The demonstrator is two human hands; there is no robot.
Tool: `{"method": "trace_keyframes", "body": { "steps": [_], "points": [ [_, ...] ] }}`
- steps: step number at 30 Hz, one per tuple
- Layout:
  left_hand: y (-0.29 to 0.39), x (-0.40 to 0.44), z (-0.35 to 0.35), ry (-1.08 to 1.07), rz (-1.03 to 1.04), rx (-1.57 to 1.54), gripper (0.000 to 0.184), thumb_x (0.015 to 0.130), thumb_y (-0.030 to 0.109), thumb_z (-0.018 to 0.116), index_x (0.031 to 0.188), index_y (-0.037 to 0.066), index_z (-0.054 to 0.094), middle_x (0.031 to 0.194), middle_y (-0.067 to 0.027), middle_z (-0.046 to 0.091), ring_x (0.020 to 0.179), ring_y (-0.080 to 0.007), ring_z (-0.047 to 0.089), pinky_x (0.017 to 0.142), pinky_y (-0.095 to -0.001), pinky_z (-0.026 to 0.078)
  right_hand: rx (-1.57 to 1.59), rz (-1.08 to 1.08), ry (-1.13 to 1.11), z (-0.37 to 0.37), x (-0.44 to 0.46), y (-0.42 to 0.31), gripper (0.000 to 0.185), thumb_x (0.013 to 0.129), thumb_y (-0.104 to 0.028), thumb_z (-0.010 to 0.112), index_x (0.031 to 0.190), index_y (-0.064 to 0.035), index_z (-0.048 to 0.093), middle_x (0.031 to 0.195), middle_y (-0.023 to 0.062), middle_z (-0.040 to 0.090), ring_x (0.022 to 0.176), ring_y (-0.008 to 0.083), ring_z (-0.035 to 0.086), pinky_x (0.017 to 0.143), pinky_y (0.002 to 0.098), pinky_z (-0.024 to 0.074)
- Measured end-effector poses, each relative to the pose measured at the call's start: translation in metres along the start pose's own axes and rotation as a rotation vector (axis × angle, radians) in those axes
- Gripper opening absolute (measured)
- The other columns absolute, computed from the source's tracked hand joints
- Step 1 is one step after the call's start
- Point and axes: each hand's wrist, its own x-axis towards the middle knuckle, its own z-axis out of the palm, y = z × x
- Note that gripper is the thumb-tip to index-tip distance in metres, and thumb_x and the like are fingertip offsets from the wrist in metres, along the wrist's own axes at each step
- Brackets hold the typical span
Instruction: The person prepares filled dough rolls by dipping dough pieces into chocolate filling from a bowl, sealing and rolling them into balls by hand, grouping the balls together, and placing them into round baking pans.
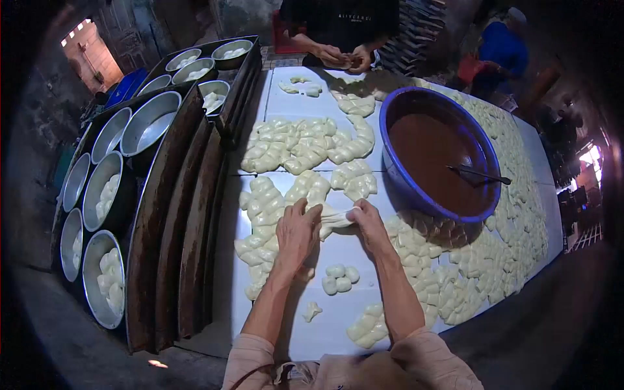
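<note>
Between my two hands a pale strip of dough point(335, 220) is stretched just above the white table. My left hand point(299, 227) grips its left end, fingers closed and pointing away from me. The right end is pinched in my right hand point(367, 221). Glossy dough pieces point(263, 208) lie packed together beside and beyond my left hand. Nearer to me, between my forearms, sits a small cluster of round dough balls point(340, 279), with a torn scrap of dough point(312, 311) below it.
A blue tub point(390, 146) of brown filling with a spoon point(481, 174) stands right of centre. Many dough pieces point(481, 266) cover the table's right side. Round metal pans point(104, 279), some holding dough, fill dark trays at left. Across the table a co-worker's hands point(341, 57) handle something small.
</note>
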Motion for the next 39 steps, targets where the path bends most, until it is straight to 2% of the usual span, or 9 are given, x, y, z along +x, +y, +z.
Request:
{"method": "trace_keyframes", "body": {
  "steps": [6,11,14,18,22,26,30,32,39],
  "points": [
    [0.002,-0.004,0.008,0.071,0.034,0.015,0.043,0.076,0.018,0.071,0.119,0.014,0.066,0.131,-0.0159,0.054,0.106,-0.0330,0.057,0.083,-0.0446,0.048,0.171,0.045,-0.029,-0.001,-0.008,-0.006,0.025,0.093,-0.024,0.056,0.108,-0.0044,0.056,0.100,0.0081,0.058,0.074,0.0165,0.063,0.066,0.0306,0.0566],
    [0.015,0.005,0.011,-0.022,0.125,0.049,0.056,0.073,0.021,0.072,0.126,0.015,0.060,0.140,-0.0173,0.048,0.127,-0.0380,0.043,0.101,-0.0541,0.034,-0.707,-0.063,-0.032,-0.004,-0.004,-0.015,0.035,0.080,-0.017,0.065,0.110,-0.0004,0.061,0.088,0.0129,0.065,0.082,0.0175,0.064,0.067,0.0318,0.0542],
    [0.021,0.014,0.014,-0.097,0.236,0.097,0.052,0.073,0.026,0.077,0.122,0.015,0.062,0.140,-0.0151,0.048,0.130,-0.0379,0.040,0.104,-0.0561,0.030,-0.503,-0.004,-0.037,-0.003,-0.009,-0.023,0.032,0.076,-0.008,0.065,0.107,-0.0014,0.060,0.083,0.0044,0.058,0.072,0.0090,0.053,0.064,0.0240,0.0467],
    [0.014,0.020,0.019,-0.119,0.211,0.054,0.030,0.077,0.026,0.076,0.103,0.014,0.070,0.124,-0.0064,0.060,0.125,-0.0290,0.047,0.106,-0.0570,0.027,-0.134,0.010,-0.038,-0.020,0.001,0.002,0.028,0.083,-0.005,0.052,0.109,-0.0014,0.060,0.094,0.0056,0.057,0.075,0.0115,0.055,0.066,0.0249,0.0498],
    [0.015,0.014,0.023,-0.068,0.224,0.037,0.031,0.080,0.027,0.072,0.108,0.012,0.069,0.121,-0.0058,0.061,0.122,-0.0278,0.049,0.107,-0.0590,0.025,-0.132,0.129,-0.048,-0.012,-0.010,-0.021,0.025,0.088,-0.017,0.057,0.108,-0.0024,0.065,0.102,0.0114,0.067,0.081,0.0165,0.064,0.069,0.0272,0.0514],
    [0.023,0.012,0.020,-0.066,0.299,-0.007,0.039,0.081,0.025,0.070,0.116,0.011,0.063,0.130,-0.0072,0.055,0.130,-0.0308,0.044,0.110,-0.0643,0.020,-0.474,-0.103,-0.051,-0.010,-0.015,-0.019,0.029,0.088,-0.024,0.061,0.107,-0.0016,0.065,0.093,0.0114,0.070,0.083,0.0173,0.064,0.073,0.0307,0.0508],
    [0.019,0.019,0.037,-0.100,0.276,0.039,0.042,0.080,0.025,0.072,0.119,0.013,0.064,0.104,-0.0074,0.069,0.112,-0.0276,0.060,0.114,-0.0622,0.017,-0.636,-0.332,-0.067,-0.018,-0.015,-0.011,0.030,0.089,-0.020,0.057,0.111,-0.0006,0.065,0.101,0.0246,0.067,0.097,0.0388,0.065,0.084,0.0441,0.0502],
    [0.020,0.023,0.039,-0.133,0.247,0.164,0.035,0.081,0.023,0.071,0.115,0.015,0.068,0.089,-0.0058,0.070,0.100,-0.0251,0.065,0.115,-0.0602,0.017,-0.765,-0.466,0.034,-0.020,-0.010,0.005,0.027,0.087,-0.017,0.063,0.108,-0.0007,0.067,0.103,0.0211,0.069,0.096,0.0368,0.066,0.084,0.0429,0.0515],
    [0.001,0.016,0.053,-0.058,0.393,0.183,0.022,0.086,0.019,0.059,0.104,0.016,0.071,0.088,-0.0035,0.070,0.100,-0.0202,0.065,0.117,-0.0582,0.016,-0.696,-0.483,0.107,-0.017,-0.008,0.022,0.026,0.082,-0.019,0.064,0.103,-0.0038,0.066,0.097,0.0221,0.068,0.095,0.0414,0.064,0.082,0.0476,0.0510]
  ]
}}
